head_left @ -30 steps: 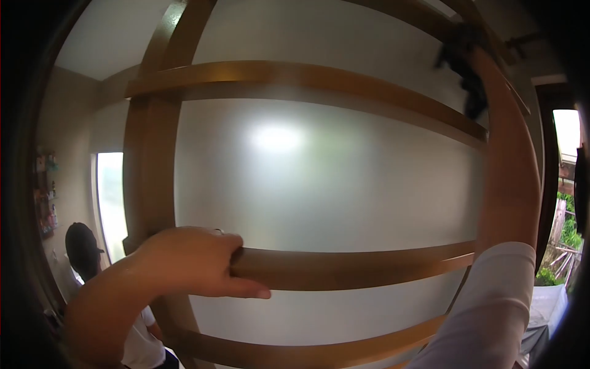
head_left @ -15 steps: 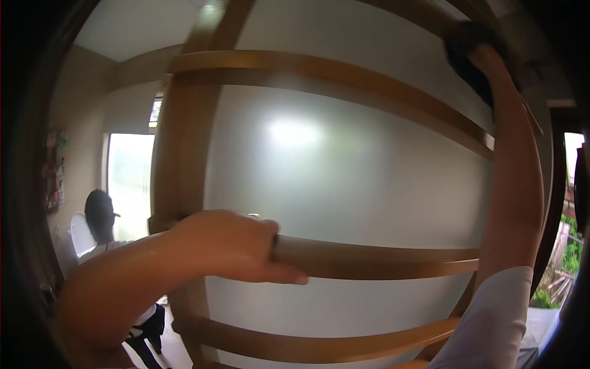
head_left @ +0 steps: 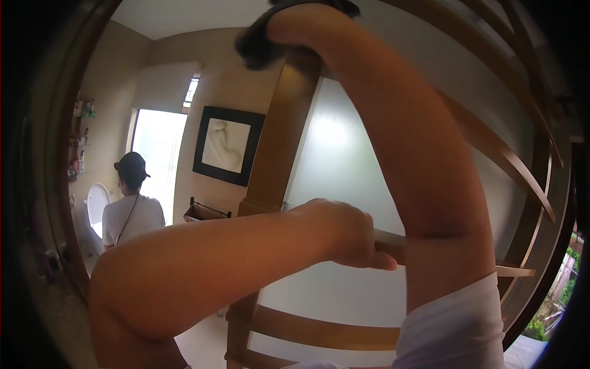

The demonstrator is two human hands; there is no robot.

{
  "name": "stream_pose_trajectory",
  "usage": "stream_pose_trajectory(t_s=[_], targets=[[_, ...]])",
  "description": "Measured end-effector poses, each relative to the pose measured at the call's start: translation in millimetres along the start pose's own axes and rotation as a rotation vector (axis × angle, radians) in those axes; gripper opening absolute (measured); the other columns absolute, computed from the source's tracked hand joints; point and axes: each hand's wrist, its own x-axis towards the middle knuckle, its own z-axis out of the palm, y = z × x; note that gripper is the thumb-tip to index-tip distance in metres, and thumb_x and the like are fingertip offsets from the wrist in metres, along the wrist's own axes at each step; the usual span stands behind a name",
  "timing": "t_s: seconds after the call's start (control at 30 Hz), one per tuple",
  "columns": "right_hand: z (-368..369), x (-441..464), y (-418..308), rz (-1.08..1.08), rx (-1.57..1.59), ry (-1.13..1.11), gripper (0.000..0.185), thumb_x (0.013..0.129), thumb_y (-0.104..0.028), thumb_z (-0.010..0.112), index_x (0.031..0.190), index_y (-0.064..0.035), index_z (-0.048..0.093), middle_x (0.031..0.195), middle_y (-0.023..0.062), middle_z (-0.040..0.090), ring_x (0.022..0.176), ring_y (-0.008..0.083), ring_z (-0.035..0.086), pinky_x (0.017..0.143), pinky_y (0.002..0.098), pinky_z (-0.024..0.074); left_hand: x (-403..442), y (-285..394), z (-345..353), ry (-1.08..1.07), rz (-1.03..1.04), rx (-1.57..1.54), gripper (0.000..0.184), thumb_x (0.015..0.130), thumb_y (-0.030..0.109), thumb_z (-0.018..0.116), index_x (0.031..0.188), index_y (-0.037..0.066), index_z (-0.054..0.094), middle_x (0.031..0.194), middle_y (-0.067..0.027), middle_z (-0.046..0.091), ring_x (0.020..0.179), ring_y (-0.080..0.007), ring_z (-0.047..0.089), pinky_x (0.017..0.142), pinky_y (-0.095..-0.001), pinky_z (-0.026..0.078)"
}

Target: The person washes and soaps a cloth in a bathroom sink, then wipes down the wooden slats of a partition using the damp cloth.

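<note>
My left hand (head_left: 344,232) is wrapped round a horizontal rail (head_left: 391,245) of a wooden rack, its thumb lying along the wood. High up, my right hand (head_left: 301,26) is closed on a dark cloth (head_left: 253,48), which rests at the upper part of the rack's upright post (head_left: 284,132). My right fingers are mostly hidden by the cloth and the frame edge. Behind the rails stands a pale frosted panel (head_left: 332,166) with a bright glare on it.
A person (head_left: 132,206) in a cap and light shirt stands at the left, near a toilet with a raised lid (head_left: 98,203). A framed relief (head_left: 200,144) hangs on the wall above a dark basket (head_left: 206,212). More wooden rails (head_left: 504,166) extend to the right.
My right hand has swept the dark cloth from the upper right to the top of the left post. My left hand keeps its hold on the rail while the view has turned left.
</note>
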Motion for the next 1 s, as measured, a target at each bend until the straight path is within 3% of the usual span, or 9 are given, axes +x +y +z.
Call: stream_pose_trajectory(t_s=[0.17, 0.27, 0.37, 0.5, 0.67, 0.83, 0.87, 0.93, 1.0], targets=[[-2, -12, 6, 0.04, 0.102, 0.033, 0.043, 0.079, -0.033, 0.055, 0.106, 0.001, 0.06, 0.112, 0.0202, 0.058, 0.108, 0.0326, 0.053, 0.092, 0.036, 0.0403, 2, 12, -5, -0.028, -0.046, -0.012, 0.069, 0.079, 0.064, 0.047, 0.111, 0.003, 0.057, 0.101, -0.0127, 0.064, 0.097, -0.0256, 0.061, 0.084, -0.0379, 0.047], [8, 8, 26, 0.215, 0.165, 0.163, 0.043, 0.077, -0.031, 0.06, 0.102, 0.0032, 0.063, 0.107, 0.0211, 0.061, 0.104, 0.0332, 0.057, 0.089, 0.0362, 0.0426, 28, -15, 26, 0.045, 0.107, -0.03, 0.066, 0.08, 0.062, 0.048, 0.115, 0.007, 0.056, 0.105, -0.0101, 0.063, 0.1, -0.0248, 0.06, 0.085, -0.0376, 0.047], [17, 35, 48, 0.314, 0.194, 0.217, 0.042, 0.079, -0.03, 0.057, 0.102, 0.0038, 0.063, 0.108, 0.0218, 0.06, 0.105, 0.0331, 0.056, 0.089, 0.0369, 0.0429, 32, -14, 27, 0.036, 0.088, -0.013, 0.067, 0.079, 0.063, 0.047, 0.114, 0.007, 0.056, 0.103, -0.0102, 0.064, 0.099, -0.025, 0.06, 0.084, -0.0374, 0.047], [-13, -35, 28, 0.049, 0.149, -0.018, 0.041, 0.08, -0.032, 0.053, 0.102, 0.002, 0.063, 0.107, 0.0217, 0.061, 0.103, 0.0331, 0.057, 0.087, 0.0373, 0.0436, 38, -9, 21, 0.017, 0.04, -0.003, 0.068, 0.079, 0.065, 0.047, 0.112, 0.006, 0.057, 0.1, -0.0104, 0.064, 0.097, -0.0252, 0.061, 0.083, -0.0371, 0.047], [-25, -70, 30, -0.057, 0.035, -0.085, 0.04, 0.082, -0.033, 0.049, 0.101, -0.0003, 0.063, 0.106, 0.0215, 0.061, 0.101, 0.0331, 0.058, 0.086, 0.0379, 0.0445, 17, 22, 0, -0.074, -0.138, 0.021, 0.072, 0.079, 0.068, 0.046, 0.109, 0.004, 0.058, 0.096, -0.0115, 0.065, 0.093, -0.0258, 0.062, 0.082, -0.0367, 0.047], [-32, -38, 71, 0.05, -0.164, 0.18, 0.043, 0.082, -0.036, 0.051, 0.104, -0.0009, 0.062, 0.106, 0.02, 0.061, 0.094, 0.0311, 0.06, 0.081, 0.0371, 0.0472, 28, 16, 7, -0.028, -0.074, 0.062, 0.086, 0.075, 0.075, 0.044, 0.103, -0.004, 0.058, 0.09, -0.017, 0.064, 0.088, -0.0279, 0.062, 0.08, -0.0371, 0.047], [-53, -65, 75, -0.016, 0.064, 0.172, 0.041, 0.081, -0.035, 0.055, 0.101, 0.0001, 0.063, 0.103, 0.0183, 0.063, 0.09, 0.0298, 0.061, 0.08, 0.0369, 0.0479, 26, 14, 8, -0.027, -0.071, 0.062, 0.087, 0.074, 0.076, 0.043, 0.103, -0.006, 0.057, 0.09, -0.018, 0.064, 0.088, -0.0283, 0.062, 0.08, -0.0374, 0.047], [-92, -107, 60, 0.042, 0.381, -0.047, 0.038, 0.075, -0.029, 0.067, 0.1, -0.001, 0.065, 0.098, 0.0126, 0.065, 0.083, 0.0252, 0.062, 0.076, 0.0367, 0.0495, 27, 10, 12, 0.014, -0.054, 0.089, 0.086, 0.075, 0.075, 0.044, 0.103, -0.005, 0.058, 0.09, -0.0176, 0.064, 0.088, -0.0279, 0.062, 0.079, -0.0375, 0.047], [-95, -119, 44, 0.083, 0.442, -0.372, 0.037, 0.075, -0.029, 0.068, 0.101, -0.0028, 0.065, 0.098, 0.0124, 0.065, 0.085, 0.0244, 0.062, 0.075, 0.0368, 0.0499, 27, 14, 14, 0.007, -0.063, 0.088, 0.084, 0.075, 0.075, 0.044, 0.103, -0.004, 0.058, 0.091, -0.0173, 0.064, 0.088, -0.0276, 0.062, 0.079, -0.0376, 0.047]])
